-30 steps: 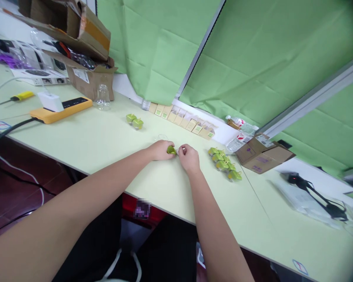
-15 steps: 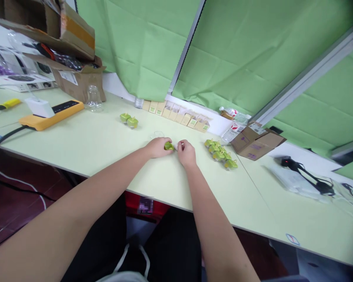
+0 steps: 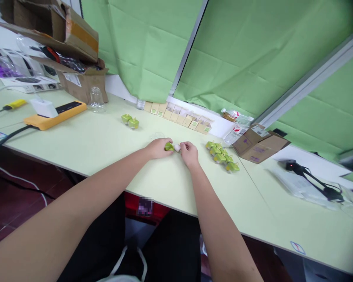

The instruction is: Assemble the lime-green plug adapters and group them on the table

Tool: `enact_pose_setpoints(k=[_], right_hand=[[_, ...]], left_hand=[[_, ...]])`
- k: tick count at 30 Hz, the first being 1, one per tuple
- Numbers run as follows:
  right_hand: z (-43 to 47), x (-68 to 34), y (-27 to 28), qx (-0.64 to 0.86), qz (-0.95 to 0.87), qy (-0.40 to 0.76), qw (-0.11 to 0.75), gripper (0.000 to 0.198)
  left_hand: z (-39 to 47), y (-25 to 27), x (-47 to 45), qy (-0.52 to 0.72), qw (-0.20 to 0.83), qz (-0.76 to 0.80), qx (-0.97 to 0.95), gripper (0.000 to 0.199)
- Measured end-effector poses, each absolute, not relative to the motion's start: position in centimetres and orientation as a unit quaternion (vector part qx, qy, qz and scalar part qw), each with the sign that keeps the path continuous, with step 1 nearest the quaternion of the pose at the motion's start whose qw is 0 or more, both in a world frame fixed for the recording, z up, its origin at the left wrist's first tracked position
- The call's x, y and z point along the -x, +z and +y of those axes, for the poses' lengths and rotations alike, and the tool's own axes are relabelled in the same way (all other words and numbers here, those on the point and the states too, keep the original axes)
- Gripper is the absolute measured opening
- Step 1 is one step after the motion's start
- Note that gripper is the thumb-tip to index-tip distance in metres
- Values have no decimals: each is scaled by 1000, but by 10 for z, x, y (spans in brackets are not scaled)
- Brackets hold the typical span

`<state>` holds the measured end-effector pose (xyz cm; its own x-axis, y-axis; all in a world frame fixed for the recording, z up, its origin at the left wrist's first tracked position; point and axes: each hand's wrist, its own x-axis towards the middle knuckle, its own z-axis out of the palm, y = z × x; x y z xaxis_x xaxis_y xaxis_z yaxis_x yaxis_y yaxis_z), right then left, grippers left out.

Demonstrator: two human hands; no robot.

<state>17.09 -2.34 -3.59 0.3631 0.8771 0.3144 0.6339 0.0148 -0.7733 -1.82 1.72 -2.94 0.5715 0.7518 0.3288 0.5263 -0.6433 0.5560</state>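
My left hand [image 3: 159,148] is closed around a small green cup-like piece [image 3: 169,147], its open side turned toward my other hand. Just to the right, my right hand [image 3: 190,152] pinches a small whitish rounded piece [image 3: 177,147], held slightly apart from the green one. Behind my left hand lies a clear plastic piece [image 3: 158,135], partly covered by the hand. A group of several small green-topped containers [image 3: 220,156] with clear bottoms and loops sits right of my right hand. Two more green-topped containers [image 3: 130,121] stand farther back on the left.
A row of small beige boxes [image 3: 176,114] lines the wall. On the left are a yellow power strip [image 3: 55,115], a clear jar [image 3: 96,100], a screwdriver [image 3: 13,104] and cardboard boxes [image 3: 85,84]. On the right stand plastic bottles [image 3: 234,133], a cardboard box [image 3: 260,145] and a black strapped device [image 3: 314,180].
My right hand has drawn a little to the right, away from the green piece, and the whitish piece shows more fully. The camera view has shifted slightly.
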Motion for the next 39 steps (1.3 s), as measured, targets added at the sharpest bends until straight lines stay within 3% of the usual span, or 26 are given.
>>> enact_pose_setpoints(k=[9, 25, 31, 39], right_hand=[[-21, -170, -38, 675, -507, 196, 499, 24], [-24, -172, -37, 680, -524, 189, 477, 27], [-29, -173, -27, 702, -498, 117, 495, 30], [-38, -182, -20, 756, -543, -34, 364, 38]], left_hand=[[18, -30, 18, 285, 214, 374, -856, 49], [18, -28, 19, 289, 222, 362, -858, 47], [15, -27, 19, 317, 245, 341, -851, 45], [20, -8, 25, 527, 229, 384, -723, 18]])
